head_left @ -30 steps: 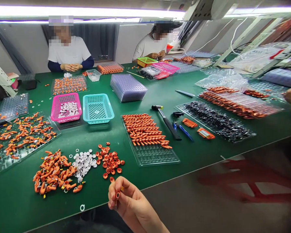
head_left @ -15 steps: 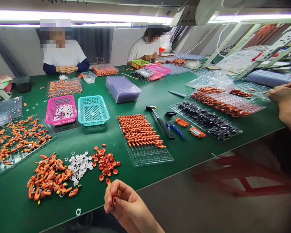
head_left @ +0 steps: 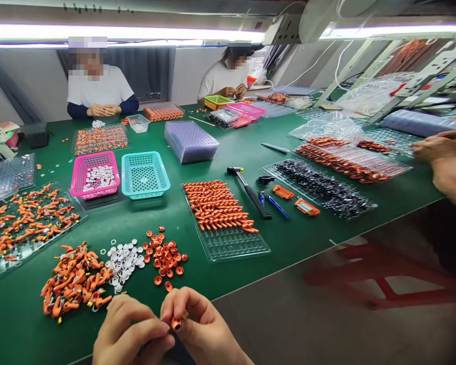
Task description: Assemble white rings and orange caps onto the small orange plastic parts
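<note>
My right hand (head_left: pixel 203 322), at the table's near edge, pinches a small orange earbud housing (head_left: pixel 176 324). Its dark round opening shows, along with a yellowish tab. My left hand (head_left: pixel 132 332) is closed beside it, fingertips touching or almost touching the housing; whatever those fingers hold is hidden. Beyond my left hand lie a heap of orange earbud housings (head_left: pixel 71 284), a pile of white round caps (head_left: pixel 125 261) and scattered orange cups (head_left: pixel 165 256).
A clear tray of orange parts (head_left: pixel 218 205) stands ahead, with a hammer (head_left: pixel 252 195) to its right. Farther back are a pink basket (head_left: pixel 75 177), a turquoise basket (head_left: pixel 146 190) and stacked trays (head_left: pixel 191 139). Two people sit opposite; another person's hands (head_left: pixel 448 162) are at right.
My left hand has come into view from below and met my right hand at the housing. The white ring near the table edge is no longer visible. The housing has tilted slightly.
</note>
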### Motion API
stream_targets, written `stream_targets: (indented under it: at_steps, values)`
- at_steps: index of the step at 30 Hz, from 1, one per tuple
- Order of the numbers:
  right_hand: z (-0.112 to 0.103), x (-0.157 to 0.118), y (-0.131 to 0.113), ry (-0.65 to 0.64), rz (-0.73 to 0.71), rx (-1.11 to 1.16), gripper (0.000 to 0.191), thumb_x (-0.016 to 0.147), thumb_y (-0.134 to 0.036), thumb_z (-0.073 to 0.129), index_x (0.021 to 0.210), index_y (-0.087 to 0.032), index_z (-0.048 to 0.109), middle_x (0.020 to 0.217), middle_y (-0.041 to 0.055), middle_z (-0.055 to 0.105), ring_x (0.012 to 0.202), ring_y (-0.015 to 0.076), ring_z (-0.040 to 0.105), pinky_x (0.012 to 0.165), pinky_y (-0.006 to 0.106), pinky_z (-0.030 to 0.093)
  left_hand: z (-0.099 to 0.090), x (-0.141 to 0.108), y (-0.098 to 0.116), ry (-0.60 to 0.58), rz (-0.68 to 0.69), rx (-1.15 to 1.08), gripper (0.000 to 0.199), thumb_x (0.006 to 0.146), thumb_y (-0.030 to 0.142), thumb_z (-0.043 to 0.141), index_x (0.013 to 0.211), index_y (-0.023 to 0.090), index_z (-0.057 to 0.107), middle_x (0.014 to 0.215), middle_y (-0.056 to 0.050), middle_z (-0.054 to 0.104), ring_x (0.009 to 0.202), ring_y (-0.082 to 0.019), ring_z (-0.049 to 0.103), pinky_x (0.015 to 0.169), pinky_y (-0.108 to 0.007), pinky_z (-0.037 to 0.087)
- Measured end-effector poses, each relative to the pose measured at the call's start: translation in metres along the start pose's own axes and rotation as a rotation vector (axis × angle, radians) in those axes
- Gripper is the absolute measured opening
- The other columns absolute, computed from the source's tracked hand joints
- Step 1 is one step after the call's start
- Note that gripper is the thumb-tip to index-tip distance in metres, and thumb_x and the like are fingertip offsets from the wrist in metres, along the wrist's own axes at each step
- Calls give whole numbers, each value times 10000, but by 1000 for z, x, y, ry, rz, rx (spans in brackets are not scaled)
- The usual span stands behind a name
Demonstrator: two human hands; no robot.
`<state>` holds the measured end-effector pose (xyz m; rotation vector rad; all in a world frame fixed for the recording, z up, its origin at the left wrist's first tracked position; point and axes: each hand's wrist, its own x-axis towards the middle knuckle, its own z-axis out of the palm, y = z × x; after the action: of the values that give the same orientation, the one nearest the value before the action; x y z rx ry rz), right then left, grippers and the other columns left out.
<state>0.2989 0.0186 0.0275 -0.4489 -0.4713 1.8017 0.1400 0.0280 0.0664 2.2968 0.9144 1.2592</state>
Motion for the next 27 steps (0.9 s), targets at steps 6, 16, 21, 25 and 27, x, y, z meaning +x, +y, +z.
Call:
stream_targets:
  at_steps: [6,16,21,25,27]
  values:
    - [-2,0,1,8,-20,-57,219,692,-297,882,691,-189,692,730,9,649,697,131,564,683,248,428,6,-6,-1,0,-39,20,277,785,68,725,991,242,661,760,-9,666,661,-175,604,625,-296,491]
    - [-9,-5,4,-35,30,-108,322,724,-329,852,876,-206,597,806,-17,583,682,105,537,650,221,415,15,-8,-6,-27,-392,-424,171,852,366,714,996,289,763,781,-17,602,694,-156,596,609,-229,490]
    - [-11,-12,4,-17,-462,-692,202,868,-193,678,1047,-274,631,989,52,572,924,212,564,777,320,480,19,-8,-8,76,-872,-964,221,706,436,835,796,238,795,714,-2,627,649,-137,598,612,-228,480]
    - [-5,-13,3,8,-674,-961,515,794,-86,707,1237,-318,579,1040,67,596,951,244,588,841,355,494,25,-11,-11,126,-1091,-1214,230,631,388,893,742,212,794,694,3,666,649,-127,623,633,-216,489]
    - [0,-13,1,14,-691,-1052,561,776,-68,724,1251,-332,584,1065,71,600,966,250,603,851,355,504,26,-13,-12,141,-1117,-1250,218,623,354,904,735,203,794,722,2,687,672,-123,642,670,-211,496]
